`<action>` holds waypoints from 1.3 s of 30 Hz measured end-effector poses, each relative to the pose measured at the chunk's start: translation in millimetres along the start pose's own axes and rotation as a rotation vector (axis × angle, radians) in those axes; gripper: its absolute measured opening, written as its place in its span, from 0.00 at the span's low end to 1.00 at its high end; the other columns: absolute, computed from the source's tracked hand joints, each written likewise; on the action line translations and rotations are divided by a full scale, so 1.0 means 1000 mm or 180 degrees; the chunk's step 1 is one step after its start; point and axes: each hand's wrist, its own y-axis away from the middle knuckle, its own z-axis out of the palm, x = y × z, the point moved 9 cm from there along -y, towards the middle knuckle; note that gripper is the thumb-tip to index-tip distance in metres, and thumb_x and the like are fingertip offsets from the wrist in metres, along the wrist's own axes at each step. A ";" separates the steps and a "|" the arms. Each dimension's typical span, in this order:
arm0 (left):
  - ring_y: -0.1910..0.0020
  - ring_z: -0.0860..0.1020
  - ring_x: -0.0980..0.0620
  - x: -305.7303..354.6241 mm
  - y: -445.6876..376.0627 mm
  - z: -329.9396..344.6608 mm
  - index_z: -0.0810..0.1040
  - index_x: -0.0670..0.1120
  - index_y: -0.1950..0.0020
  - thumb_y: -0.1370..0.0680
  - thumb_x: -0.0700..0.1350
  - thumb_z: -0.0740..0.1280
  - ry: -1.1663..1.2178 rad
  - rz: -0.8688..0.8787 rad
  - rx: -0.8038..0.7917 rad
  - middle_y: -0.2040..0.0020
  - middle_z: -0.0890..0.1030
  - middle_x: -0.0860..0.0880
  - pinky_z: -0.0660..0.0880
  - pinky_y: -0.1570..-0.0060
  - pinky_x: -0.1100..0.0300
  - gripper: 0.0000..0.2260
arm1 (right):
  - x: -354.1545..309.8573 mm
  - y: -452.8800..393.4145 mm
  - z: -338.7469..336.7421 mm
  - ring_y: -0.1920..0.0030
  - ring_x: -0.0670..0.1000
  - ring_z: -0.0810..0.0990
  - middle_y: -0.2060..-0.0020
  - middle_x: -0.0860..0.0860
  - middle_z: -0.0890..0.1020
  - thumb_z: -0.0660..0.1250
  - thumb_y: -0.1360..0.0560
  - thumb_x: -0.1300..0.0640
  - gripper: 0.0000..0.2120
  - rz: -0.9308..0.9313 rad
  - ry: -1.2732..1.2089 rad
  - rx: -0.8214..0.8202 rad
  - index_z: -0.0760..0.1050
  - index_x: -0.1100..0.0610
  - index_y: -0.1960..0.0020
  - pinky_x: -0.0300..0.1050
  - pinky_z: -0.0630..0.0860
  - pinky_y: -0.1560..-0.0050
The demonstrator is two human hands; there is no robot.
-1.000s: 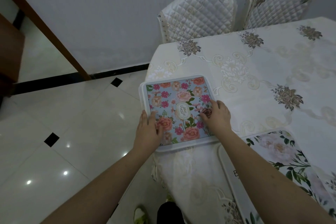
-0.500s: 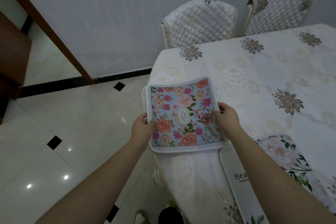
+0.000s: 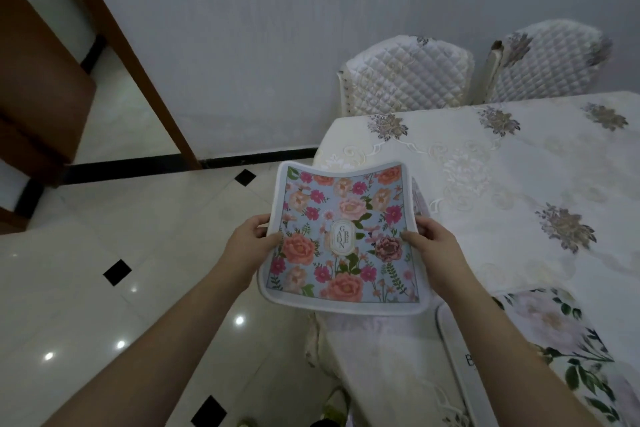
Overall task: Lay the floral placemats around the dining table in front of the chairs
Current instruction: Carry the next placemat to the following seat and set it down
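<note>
A blue floral placemat [image 3: 343, 236] with pink and orange roses and a white border hangs in the air over the near left corner of the dining table [image 3: 502, 191]. My left hand [image 3: 251, 243] grips its left edge, thumb on top. My right hand [image 3: 431, 246] grips its right edge the same way. The mat sags in the middle between both hands. A second placemat [image 3: 561, 350] with pale flowers and green leaves lies flat on the table at the lower right, partly behind my right forearm.
Two chairs with white quilted covers [image 3: 408, 76] [image 3: 550, 59] stand at the table's far side against the wall. A cream patterned cloth covers the table. Glossy tiled floor [image 3: 104, 270] lies to the left, with a brown wooden door frame [image 3: 138, 55] beyond.
The blue placemat lay flat on the table corner a second ago. Both hands took its side edges and lifted it up and toward the left, off the cloth.
</note>
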 end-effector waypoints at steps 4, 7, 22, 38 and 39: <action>0.56 0.85 0.46 0.005 0.004 -0.056 0.75 0.47 0.36 0.24 0.40 0.71 0.0058 -0.0002 0.0109 0.49 0.85 0.46 0.83 0.56 0.47 0.17 | -0.010 0.014 0.050 0.57 0.59 0.87 0.55 0.56 0.85 0.68 0.23 0.62 0.08 -0.0032 -0.0096 -0.0166 0.79 0.54 0.45 0.53 0.83 0.61; 0.55 0.85 0.44 0.003 0.006 -0.103 0.75 0.47 0.37 0.24 0.40 0.70 0.0151 0.0010 0.0199 0.48 0.84 0.45 0.83 0.56 0.46 0.17 | -0.013 0.022 0.092 0.60 0.58 0.87 0.56 0.55 0.86 0.68 0.23 0.60 0.06 -0.0052 -0.0025 -0.0115 0.79 0.53 0.47 0.50 0.83 0.64; 0.66 0.85 0.54 0.013 0.014 -0.340 0.78 0.49 0.49 0.22 0.49 0.69 0.0106 0.0329 0.0751 0.56 0.85 0.48 0.79 0.70 0.60 0.06 | -0.029 0.079 0.299 0.59 0.58 0.87 0.56 0.57 0.87 0.67 0.21 0.59 0.04 -0.0131 -0.0046 -0.0129 0.79 0.58 0.48 0.51 0.83 0.63; 0.64 0.86 0.49 0.034 -0.070 -0.324 0.79 0.47 0.48 0.22 0.46 0.70 0.0133 0.0054 0.0370 0.58 0.86 0.46 0.81 0.69 0.55 0.05 | -0.050 0.024 0.290 0.59 0.58 0.87 0.57 0.56 0.87 0.70 0.23 0.58 0.06 -0.0108 -0.0311 0.0090 0.80 0.57 0.47 0.48 0.83 0.65; 0.63 0.86 0.49 0.038 -0.080 -0.318 0.79 0.47 0.49 0.22 0.46 0.70 0.0125 0.0039 0.0326 0.58 0.86 0.47 0.82 0.69 0.54 0.05 | -0.053 0.016 0.288 0.59 0.58 0.87 0.57 0.56 0.87 0.70 0.23 0.58 0.05 -0.0110 -0.0303 0.0117 0.80 0.56 0.47 0.48 0.83 0.65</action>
